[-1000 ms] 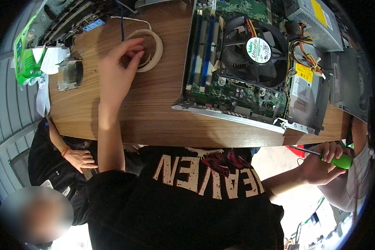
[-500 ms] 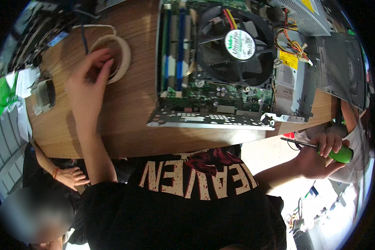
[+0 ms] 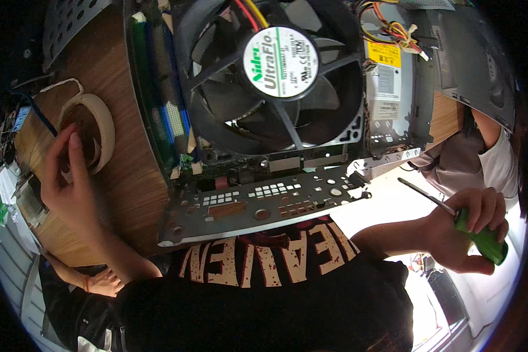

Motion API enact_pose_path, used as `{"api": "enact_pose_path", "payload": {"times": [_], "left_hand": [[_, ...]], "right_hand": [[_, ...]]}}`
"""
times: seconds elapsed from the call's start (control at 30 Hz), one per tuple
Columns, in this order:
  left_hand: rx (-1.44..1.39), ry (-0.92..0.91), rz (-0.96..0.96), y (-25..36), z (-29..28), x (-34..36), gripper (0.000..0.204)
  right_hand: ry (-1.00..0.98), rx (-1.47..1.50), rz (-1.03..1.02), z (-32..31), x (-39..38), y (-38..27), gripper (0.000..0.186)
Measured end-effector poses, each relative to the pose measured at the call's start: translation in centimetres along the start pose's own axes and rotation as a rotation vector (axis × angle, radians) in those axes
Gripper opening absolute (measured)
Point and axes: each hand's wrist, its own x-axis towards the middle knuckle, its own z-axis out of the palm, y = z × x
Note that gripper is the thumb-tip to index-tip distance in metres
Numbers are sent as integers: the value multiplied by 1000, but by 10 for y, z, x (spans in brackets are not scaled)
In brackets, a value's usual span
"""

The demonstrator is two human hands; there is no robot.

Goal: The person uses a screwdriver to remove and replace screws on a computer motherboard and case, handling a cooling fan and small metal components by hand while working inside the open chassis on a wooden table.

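case open at the table's near edge, fan in place; right hand wrapped round a screwdriver, left hand, fingers nearly pinched, at a tape roll, hold unclear.

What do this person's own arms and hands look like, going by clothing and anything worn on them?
Both the left hand and the right hand are ungloved, with no watch or wristband visible. The forearms are bare below the sleeves of a black top, which has large, pale, red-speckled lettering across the chest.
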Motion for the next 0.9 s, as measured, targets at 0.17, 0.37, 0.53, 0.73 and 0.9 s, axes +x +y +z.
{"api": "enact_pose_path", "payload": {"times": [0.17, 0.37, 0.53, 0.73, 0.9], "left_hand": [[-63, 36, -59, 5, -2, -5, 15], [-103, 81, -94, 5, -10, -6, 14], [-223, 145, -40, 8, -16, -12, 11], [-319, 77, 79, 19, -31, -20, 10], [-338, 40, 171, 20, -34, -20, 17]], "right_hand": [[0, -176, -116, 9, 8, 3, 50], [21, -230, -258, 34, 22, 8, 54], [-191, 131, -563, 65, 27, 47, 61], [-333, -104, -178, 96, -3, 73, 70], [-640, -658, 275, 104, -33, 68, 68]]}}
